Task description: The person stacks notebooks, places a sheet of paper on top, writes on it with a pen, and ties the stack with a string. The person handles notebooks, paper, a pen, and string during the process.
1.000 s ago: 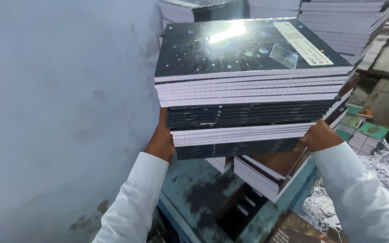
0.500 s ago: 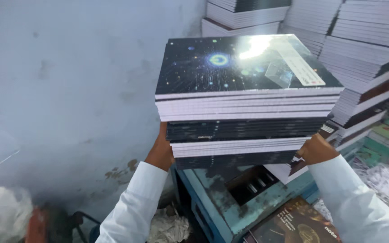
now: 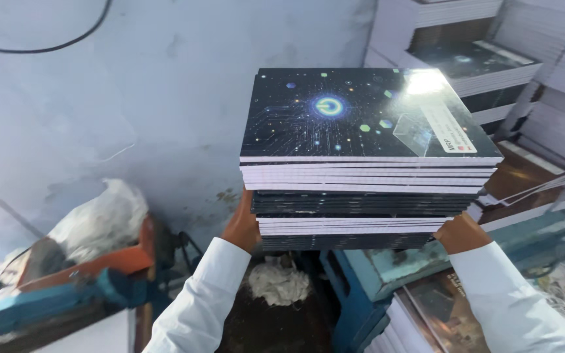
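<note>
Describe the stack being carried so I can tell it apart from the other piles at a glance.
Start at the pale blue wall; just right of it, mid-frame, is the stack of notebooks held from below by the left hand and right hand. Unlike the piles against the wall, it is lifted off any surface, and its top cover is dark with a glowing blue ring and circuit lines.

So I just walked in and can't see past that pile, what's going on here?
A person in white sleeves is carrying a stack of books with dark, starry covers. The left hand and the right hand grip it from underneath at either end, holding it up in front of a pale blue wall. More book piles stand to the right, a blue bench is below, and a white bag lies to the left.
</note>
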